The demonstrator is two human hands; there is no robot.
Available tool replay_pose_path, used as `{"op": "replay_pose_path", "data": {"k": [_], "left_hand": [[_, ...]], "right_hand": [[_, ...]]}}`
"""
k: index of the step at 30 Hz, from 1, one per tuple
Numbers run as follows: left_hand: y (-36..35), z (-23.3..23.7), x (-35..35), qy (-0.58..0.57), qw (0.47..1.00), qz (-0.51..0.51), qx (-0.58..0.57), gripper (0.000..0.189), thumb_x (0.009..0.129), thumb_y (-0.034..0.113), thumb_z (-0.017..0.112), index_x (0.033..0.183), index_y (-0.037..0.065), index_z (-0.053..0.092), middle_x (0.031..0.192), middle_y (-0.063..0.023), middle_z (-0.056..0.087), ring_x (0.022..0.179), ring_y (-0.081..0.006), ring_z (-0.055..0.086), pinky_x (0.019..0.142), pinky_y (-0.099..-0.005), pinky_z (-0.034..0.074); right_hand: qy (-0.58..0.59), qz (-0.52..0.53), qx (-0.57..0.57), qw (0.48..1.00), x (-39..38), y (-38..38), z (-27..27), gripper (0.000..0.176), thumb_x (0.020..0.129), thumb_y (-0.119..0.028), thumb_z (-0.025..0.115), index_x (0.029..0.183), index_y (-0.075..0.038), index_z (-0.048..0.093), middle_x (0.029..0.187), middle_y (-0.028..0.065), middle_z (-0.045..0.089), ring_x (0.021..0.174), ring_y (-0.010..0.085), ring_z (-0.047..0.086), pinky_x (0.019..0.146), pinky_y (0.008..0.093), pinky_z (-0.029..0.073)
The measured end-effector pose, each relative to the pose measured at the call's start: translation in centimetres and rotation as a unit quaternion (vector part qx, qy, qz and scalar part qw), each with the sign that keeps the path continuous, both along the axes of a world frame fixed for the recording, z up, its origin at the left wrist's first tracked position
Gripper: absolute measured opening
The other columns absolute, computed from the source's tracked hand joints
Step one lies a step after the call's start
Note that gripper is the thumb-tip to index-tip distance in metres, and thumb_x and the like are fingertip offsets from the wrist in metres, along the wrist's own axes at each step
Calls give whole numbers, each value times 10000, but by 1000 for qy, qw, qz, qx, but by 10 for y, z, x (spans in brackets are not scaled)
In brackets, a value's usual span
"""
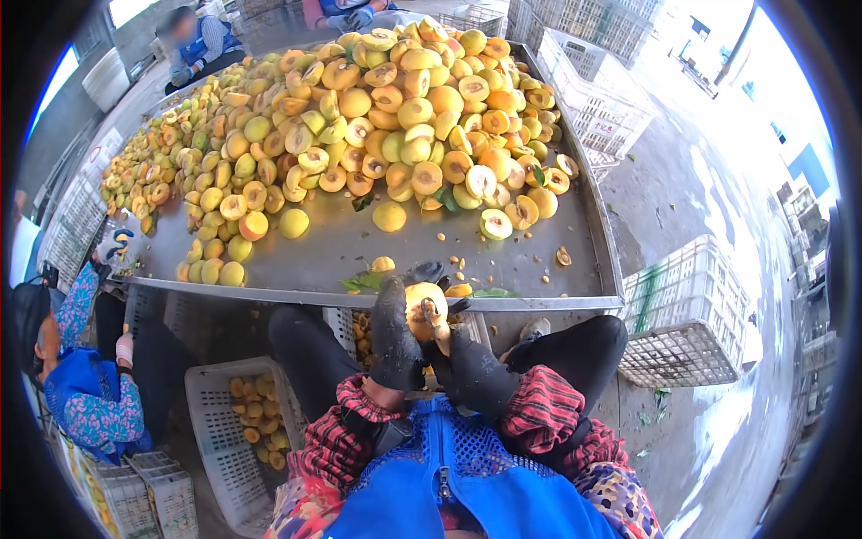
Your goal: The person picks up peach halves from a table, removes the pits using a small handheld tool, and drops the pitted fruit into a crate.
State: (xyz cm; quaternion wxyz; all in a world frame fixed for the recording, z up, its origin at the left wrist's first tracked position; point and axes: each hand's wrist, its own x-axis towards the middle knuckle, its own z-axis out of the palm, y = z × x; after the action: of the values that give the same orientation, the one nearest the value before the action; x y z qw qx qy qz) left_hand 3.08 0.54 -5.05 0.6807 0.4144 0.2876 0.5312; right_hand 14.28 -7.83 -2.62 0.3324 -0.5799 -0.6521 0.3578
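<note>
Both my hands wear dark gloves and meet at the table's front edge, above my lap. My left hand (393,332) is closed round a yellow peach half (420,310). My right hand (467,359) touches the same fruit from the right, its bare-looking fingertips pressed together at the cut face; whether they pinch a small tool or the pit is hidden. Just beyond my hands, a small peach piece (382,264) and green leaves (364,281) lie on the metal table (337,247). A large heap of whole and halved peaches (359,126) covers the table's far part.
A white crate (202,404) holding peach halves (260,418) stands on the floor at left. Another crate (687,310) is at right, with stacked crates (597,108) behind. One co-worker (90,386) sits at left; two more people (211,45) are beyond the heap.
</note>
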Motion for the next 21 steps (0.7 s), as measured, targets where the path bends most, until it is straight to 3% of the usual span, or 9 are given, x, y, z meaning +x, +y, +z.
{"op": "replay_pose_path", "data": {"k": [2,4,7,11,13,16,19,21], "left_hand": [[5,-18,-8,80,995,16,59,470,972,313,298,1152,-64,514,1125,-164,580,999,-237,576,899,-343,458],[9,-6,-12,168,979,17,114,423,953,278,342,1112,-54,550,1069,-143,610,949,-222,596,869,-326,470],[15,10,-17,354,904,58,231,340,910,214,410,1048,-31,602,981,-105,647,870,-199,621,820,-301,485],[24,-18,-9,260,949,111,142,233,765,252,626,836,31,602,748,-109,624,695,-254,625,625,-351,490],[22,-8,-9,247,956,112,114,232,762,253,624,826,31,598,758,-113,622,689,-252,622,614,-342,492],[21,-7,-20,406,888,100,189,270,875,140,435,988,-25,617,918,-94,656,842,-185,623,773,-294,492],[24,-19,-20,447,860,131,206,313,897,172,401,983,-29,626,915,-90,658,834,-190,621,779,-301,491],[29,-24,-18,327,928,106,147,344,901,200,387,979,-28,632,913,-96,660,825,-199,623,782,-309,489]], "right_hand": [[-36,16,-31,999,-1,-1,17,298,875,-180,527,1008,63,415,789,269,587,707,417,589,572,479,437],[-60,16,-64,996,-2,1,29,299,875,-177,524,1011,68,417,768,268,586,692,423,587,575,488,437],[-79,-6,-94,992,-7,4,31,302,871,-173,524,1014,72,420,741,268,585,672,433,584,577,499,436],[-99,-19,-91,991,-12,9,18,314,859,-177,537,1010,73,423,736,275,584,679,439,585,579,505,435],[-90,-19,-82,992,-14,11,10,309,852,-181,547,987,67,422,715,271,573,667,440,578,563,505,425],[-46,-11,-59,997,-16,12,3,292,845,-179,553,946,59,418,662,256,552,624,439,561,527,504,408],[-38,-4,-86,996,-16,15,11,297,843,-181,551,946,62,416,662,258,553,624,441,561,536,496,415],[-77,-16,-110,991,-18,17,15,302,843,-190,555,936,59,413,662,259,553,624,441,561,537,491,419]]}}
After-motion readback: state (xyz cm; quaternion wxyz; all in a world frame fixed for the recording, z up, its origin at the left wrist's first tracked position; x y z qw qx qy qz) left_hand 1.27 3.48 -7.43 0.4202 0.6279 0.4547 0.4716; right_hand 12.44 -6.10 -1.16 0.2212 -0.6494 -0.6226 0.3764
